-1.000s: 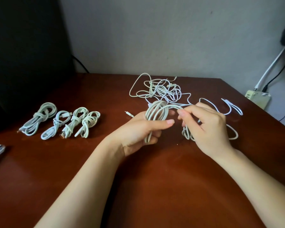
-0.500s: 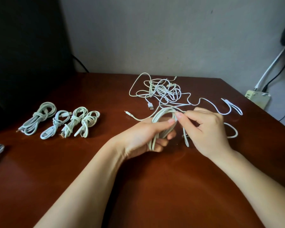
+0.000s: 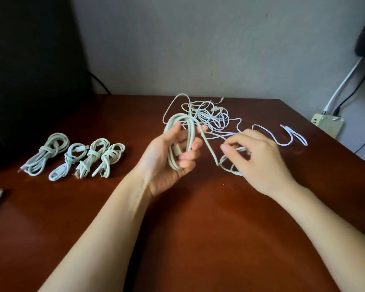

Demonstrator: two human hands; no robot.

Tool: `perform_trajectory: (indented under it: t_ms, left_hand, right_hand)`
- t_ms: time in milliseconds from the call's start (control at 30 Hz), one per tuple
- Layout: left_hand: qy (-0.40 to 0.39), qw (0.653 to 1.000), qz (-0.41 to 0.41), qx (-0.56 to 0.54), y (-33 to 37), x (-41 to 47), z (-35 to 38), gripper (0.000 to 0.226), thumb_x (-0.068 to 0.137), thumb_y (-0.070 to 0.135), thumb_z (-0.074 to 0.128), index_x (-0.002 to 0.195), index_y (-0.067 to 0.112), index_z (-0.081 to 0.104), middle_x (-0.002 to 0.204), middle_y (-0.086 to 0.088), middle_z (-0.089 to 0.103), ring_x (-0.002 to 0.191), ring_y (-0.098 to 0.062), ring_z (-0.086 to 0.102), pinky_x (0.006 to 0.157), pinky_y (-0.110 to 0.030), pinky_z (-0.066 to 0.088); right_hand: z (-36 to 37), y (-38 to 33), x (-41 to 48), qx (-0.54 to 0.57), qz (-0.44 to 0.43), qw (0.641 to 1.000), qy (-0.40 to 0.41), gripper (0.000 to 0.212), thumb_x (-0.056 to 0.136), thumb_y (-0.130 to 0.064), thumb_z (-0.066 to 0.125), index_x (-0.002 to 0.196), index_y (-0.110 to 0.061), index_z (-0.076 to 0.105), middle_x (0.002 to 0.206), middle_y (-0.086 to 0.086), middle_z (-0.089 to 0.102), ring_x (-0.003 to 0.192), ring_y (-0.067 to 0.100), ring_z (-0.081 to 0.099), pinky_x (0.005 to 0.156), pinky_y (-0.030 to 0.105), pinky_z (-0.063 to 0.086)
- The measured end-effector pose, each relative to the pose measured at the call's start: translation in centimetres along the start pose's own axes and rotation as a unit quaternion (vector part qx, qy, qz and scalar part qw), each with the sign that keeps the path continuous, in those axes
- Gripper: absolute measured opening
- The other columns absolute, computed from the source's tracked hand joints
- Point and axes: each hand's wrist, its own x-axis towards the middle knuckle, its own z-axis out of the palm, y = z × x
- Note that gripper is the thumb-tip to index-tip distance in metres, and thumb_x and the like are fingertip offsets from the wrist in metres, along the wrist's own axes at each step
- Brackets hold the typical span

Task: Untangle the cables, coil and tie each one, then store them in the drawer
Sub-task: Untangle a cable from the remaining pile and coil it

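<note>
While my L hand is gripping the white cable coil, my R hand is pinching its loose tail, w/ the tangled cable pile lying just behind.

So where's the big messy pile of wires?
In the head view, the tangled pile lies at the far side of the table, just beyond the coil in the left hand.

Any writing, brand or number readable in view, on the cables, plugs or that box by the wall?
None readable. The tied bundles, the coil in the left hand, the strand in the right hand, the tangle and the power strip show no legible marks; plugs are too small and blurred to tell.
</note>
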Motion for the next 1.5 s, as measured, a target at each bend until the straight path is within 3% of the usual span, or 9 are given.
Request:
perform_trajectory:
  t_ms: [100,267,533,833,967,1133,1267,1367,1500]
  left_hand:
    - [0.013,0.997,0.015,-0.070,0.5,-0.1,-0.5,0.044,0.095,0.034,0.034,0.088,0.003,0.065,0.065,-0.003,0.044,0.044,-0.004,0.030,0.038,-0.011,0.022]
    - [0.038,0.995,0.034,-0.086,1.1,-0.3,-1.0,0.032,0.085,0.033,0.044,0.087,0.006,0.061,0.065,-0.001,0.043,0.046,-0.005,0.030,0.041,-0.011,0.021]
    - [0.085,0.993,0.026,0.083,1.0,-0.2,-0.8,0.013,0.090,0.023,0.048,0.082,0.016,0.055,0.059,0.005,0.037,0.045,-0.003,0.024,0.042,-0.013,0.017]
    - [0.088,0.993,0.073,0.021,1.2,-0.2,-1.3,0.006,0.079,0.022,0.054,0.080,0.016,0.054,0.058,0.006,0.035,0.045,-0.003,0.025,0.042,-0.013,0.018]
    - [0.085,0.991,0.084,0.062,1.1,-0.1,-1.2,0.010,0.074,0.018,0.059,0.082,0.017,0.052,0.058,0.006,0.038,0.047,-0.004,0.026,0.048,-0.015,0.016]
    - [0.124,0.971,0.091,0.184,0.3,0.2,-1.5,0.010,0.092,0.012,0.054,0.084,0.017,0.056,0.063,0.004,0.043,0.054,-0.006,0.035,0.049,-0.016,0.032]
    - [0.138,0.960,0.092,0.226,0.0,0.4,-1.4,0.009,0.095,0.016,0.055,0.091,0.022,0.060,0.072,0.008,0.054,0.067,-0.007,0.049,0.066,-0.022,0.047]
    - [0.121,0.966,0.100,0.206,0.0,0.4,-1.2,0.006,0.095,0.018,0.054,0.097,0.021,0.059,0.089,0.001,0.064,0.085,-0.015,0.062,0.086,-0.037,0.052]
    - [0.070,0.972,0.122,0.189,0.0,0.0,-0.4,0.006,0.095,0.017,0.050,0.093,0.017,0.055,0.077,-0.004,0.064,0.075,-0.021,0.066,0.088,-0.047,0.053]
  right_hand:
    - [-0.1,-0.4,-0.3,-0.023,0.010,0.998,-0.063,0.027,0.086,-0.045,0.059,0.102,-0.024,0.062,0.101,-0.014,0.048,0.093,0.001,0.047,0.082,0.021,0.036]
    - [0.2,-1.2,-0.8,-0.098,-0.018,0.990,-0.103,0.030,0.083,-0.034,0.070,0.110,-0.029,0.060,0.116,-0.016,0.036,0.099,-0.007,0.027,0.069,0.002,0.025]
    - [0.1,-0.7,-0.6,-0.099,-0.014,0.992,-0.080,0.070,0.072,-0.015,0.081,0.133,-0.030,0.050,0.143,-0.006,0.027,0.127,0.016,0.035,0.093,0.025,0.034]
    - [-0.1,-1.5,-0.4,-0.045,0.025,0.997,-0.050,0.075,0.079,0.006,0.067,0.141,-0.021,0.034,0.147,-0.009,0.019,0.102,0.010,0.059,0.086,0.032,0.053]
    - [-0.4,-1.7,-0.4,-0.096,0.079,0.988,-0.087,0.086,0.087,-0.002,0.058,0.151,-0.027,0.006,0.152,-0.008,0.025,0.109,0.010,0.061,0.075,0.028,0.049]
    - [-0.8,-2.3,-0.5,-0.155,0.080,0.968,-0.178,0.090,0.087,-0.007,0.051,0.148,-0.040,-0.006,0.147,-0.010,0.037,0.097,0.022,0.064,0.085,0.046,0.050]
    - [-1.1,-2.6,-0.4,-0.175,0.066,0.968,-0.166,0.079,0.089,-0.019,0.052,0.147,-0.042,0.004,0.135,-0.015,0.046,0.099,0.020,0.062,0.082,0.036,0.044]
    - [-1.3,-2.6,-0.3,-0.187,0.054,0.967,-0.166,0.066,0.093,-0.036,0.053,0.146,-0.041,0.014,0.097,-0.020,0.046,0.099,0.014,0.060,0.077,0.030,0.038]
    - [-1.3,-2.3,-0.2,-0.184,0.028,0.968,-0.169,0.055,0.094,-0.039,0.053,0.142,-0.039,0.026,0.082,-0.021,0.050,0.089,0.009,0.061,0.069,0.026,0.035]
